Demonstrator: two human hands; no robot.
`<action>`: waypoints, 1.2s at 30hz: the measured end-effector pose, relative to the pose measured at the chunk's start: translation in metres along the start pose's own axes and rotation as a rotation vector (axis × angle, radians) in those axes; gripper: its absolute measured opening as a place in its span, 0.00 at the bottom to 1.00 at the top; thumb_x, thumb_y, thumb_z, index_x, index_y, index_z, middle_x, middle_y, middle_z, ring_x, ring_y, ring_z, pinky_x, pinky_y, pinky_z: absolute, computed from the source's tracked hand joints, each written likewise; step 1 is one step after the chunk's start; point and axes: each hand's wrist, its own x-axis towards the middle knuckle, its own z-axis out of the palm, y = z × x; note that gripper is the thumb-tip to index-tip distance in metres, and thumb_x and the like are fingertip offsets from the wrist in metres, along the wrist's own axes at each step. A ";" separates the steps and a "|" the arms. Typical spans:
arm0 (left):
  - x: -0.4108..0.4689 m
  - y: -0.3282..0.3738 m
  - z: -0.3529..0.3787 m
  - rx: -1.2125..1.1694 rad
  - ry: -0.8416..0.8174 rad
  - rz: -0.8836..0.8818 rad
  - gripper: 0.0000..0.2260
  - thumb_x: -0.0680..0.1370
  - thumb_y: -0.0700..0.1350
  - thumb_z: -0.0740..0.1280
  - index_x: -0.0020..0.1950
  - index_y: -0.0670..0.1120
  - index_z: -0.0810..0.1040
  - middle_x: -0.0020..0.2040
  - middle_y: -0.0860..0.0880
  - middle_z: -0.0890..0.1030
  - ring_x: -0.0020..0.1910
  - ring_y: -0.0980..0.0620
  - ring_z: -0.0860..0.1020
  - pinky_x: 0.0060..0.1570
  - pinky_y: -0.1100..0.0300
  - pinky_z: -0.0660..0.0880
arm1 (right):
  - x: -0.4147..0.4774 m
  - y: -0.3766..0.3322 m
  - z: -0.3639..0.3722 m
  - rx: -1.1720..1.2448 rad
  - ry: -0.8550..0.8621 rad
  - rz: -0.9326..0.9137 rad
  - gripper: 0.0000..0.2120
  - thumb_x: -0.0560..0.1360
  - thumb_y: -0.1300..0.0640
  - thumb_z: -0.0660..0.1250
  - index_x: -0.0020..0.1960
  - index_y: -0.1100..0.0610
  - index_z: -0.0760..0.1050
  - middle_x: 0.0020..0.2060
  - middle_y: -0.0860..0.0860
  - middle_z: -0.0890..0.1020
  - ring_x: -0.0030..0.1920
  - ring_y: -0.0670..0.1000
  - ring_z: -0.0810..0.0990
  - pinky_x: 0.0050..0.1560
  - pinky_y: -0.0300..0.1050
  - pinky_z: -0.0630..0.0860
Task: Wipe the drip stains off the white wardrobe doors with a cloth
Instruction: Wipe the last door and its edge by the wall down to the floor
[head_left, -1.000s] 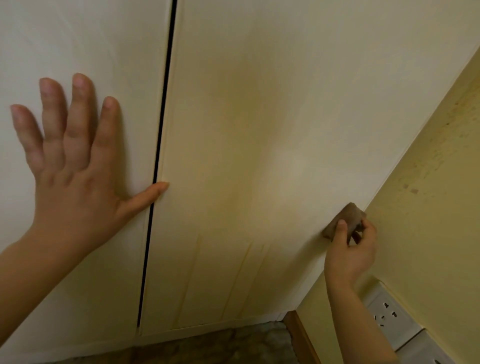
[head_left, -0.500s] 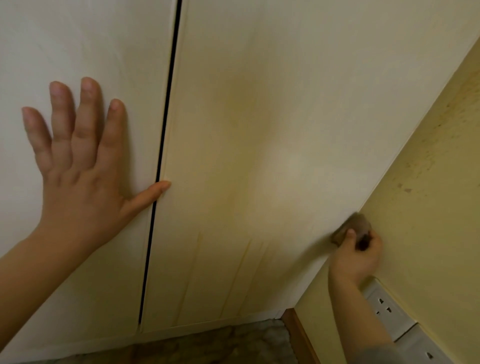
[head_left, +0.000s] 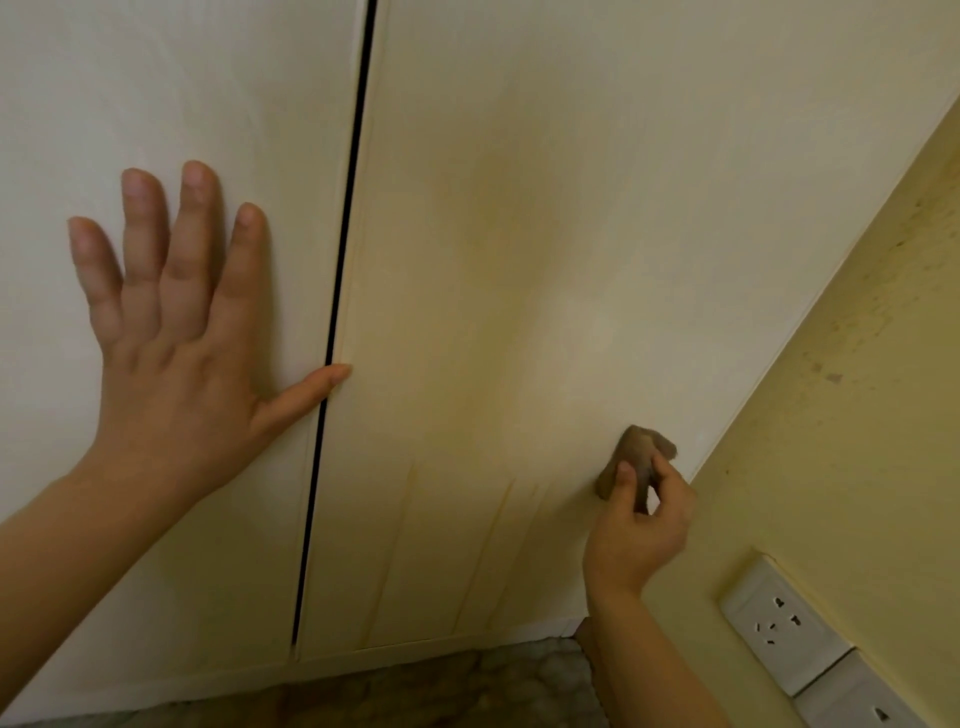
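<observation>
Two white wardrobe doors fill the view, the left door (head_left: 156, 78) and the right door (head_left: 571, 182), split by a dark vertical gap (head_left: 343, 291). Several thin yellowish drip stains (head_left: 498, 530) run down the lower part of the right door. My left hand (head_left: 176, 353) lies flat with fingers spread on the left door, its thumb tip reaching the gap. My right hand (head_left: 636, 535) pinches a small wadded brown cloth (head_left: 634, 460) and holds it against the right door near its right edge, just right of the stains.
A yellow wall (head_left: 857, 389) with small specks meets the wardrobe on the right. White wall sockets (head_left: 784, 626) sit low on that wall. A mottled stone-patterned floor (head_left: 415, 691) runs below the doors, and a wooden skirting piece shows behind my right forearm.
My right hand with the cloth has slid left along the right door, away from the wall corner towards the stains. My left hand stays pressed on the left door.
</observation>
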 end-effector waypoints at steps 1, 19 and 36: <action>0.000 -0.001 0.000 0.002 0.004 0.013 0.43 0.78 0.71 0.54 0.81 0.42 0.49 0.78 0.34 0.52 0.77 0.53 0.33 0.66 0.22 0.55 | -0.007 -0.006 0.001 0.000 -0.022 -0.039 0.12 0.75 0.65 0.70 0.59 0.64 0.78 0.51 0.52 0.77 0.52 0.46 0.74 0.52 0.24 0.68; -0.044 -0.044 0.001 0.035 -0.025 0.241 0.31 0.79 0.53 0.63 0.76 0.37 0.63 0.77 0.34 0.59 0.76 0.32 0.56 0.68 0.26 0.54 | -0.103 -0.054 0.035 0.185 -0.326 -0.266 0.14 0.70 0.63 0.73 0.55 0.58 0.80 0.46 0.51 0.74 0.44 0.50 0.76 0.42 0.36 0.76; -0.067 -0.069 -0.012 0.110 -0.075 0.248 0.31 0.79 0.51 0.63 0.78 0.38 0.62 0.78 0.37 0.58 0.79 0.37 0.54 0.72 0.30 0.52 | -0.140 -0.089 0.045 0.221 -0.589 -0.562 0.14 0.72 0.58 0.71 0.58 0.57 0.82 0.50 0.48 0.74 0.48 0.48 0.77 0.45 0.43 0.79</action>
